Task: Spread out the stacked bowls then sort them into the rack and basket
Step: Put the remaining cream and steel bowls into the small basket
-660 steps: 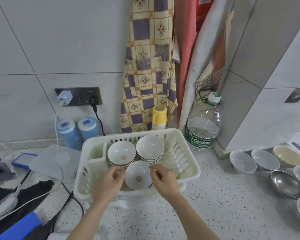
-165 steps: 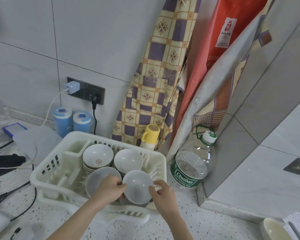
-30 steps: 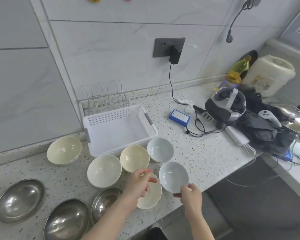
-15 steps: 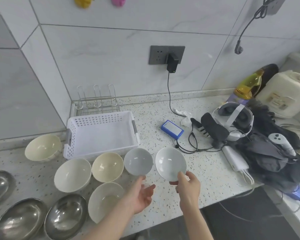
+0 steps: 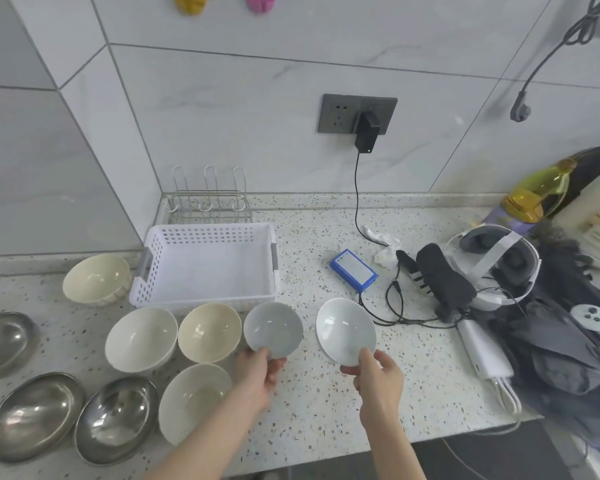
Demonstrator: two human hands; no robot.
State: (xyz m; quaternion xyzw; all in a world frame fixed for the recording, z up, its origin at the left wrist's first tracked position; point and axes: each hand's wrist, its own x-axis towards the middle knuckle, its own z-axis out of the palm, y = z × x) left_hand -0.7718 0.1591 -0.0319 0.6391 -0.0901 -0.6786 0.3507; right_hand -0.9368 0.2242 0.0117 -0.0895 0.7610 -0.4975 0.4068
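Note:
My left hand (image 5: pixel 262 372) grips the near rim of a small grey bowl (image 5: pixel 273 329). My right hand (image 5: pixel 376 377) holds a small white bowl (image 5: pixel 345 330) by its near rim, tilted above the counter. Several cream and white bowls lie spread on the speckled counter: one (image 5: pixel 141 339), one (image 5: pixel 209 332), one (image 5: pixel 194 401) and one (image 5: pixel 96 278). Steel bowls (image 5: pixel 115 419) sit at the lower left. An empty white plastic basket (image 5: pixel 207 239) stands behind the bowls, with a wire rack (image 5: pixel 208 202) against the wall behind it.
A blue box (image 5: pixel 354 275), black cables, a white headset (image 5: pixel 492 268), a power bank (image 5: pixel 484 348), a controller and dark cloth crowd the counter's right side. A yellow bottle (image 5: pixel 537 192) lies at the far right. The counter's front edge runs just below my hands.
My left hand, open half a second ago, has closed on the grey bowl's rim. The white bowl in my right hand has stayed about where it was.

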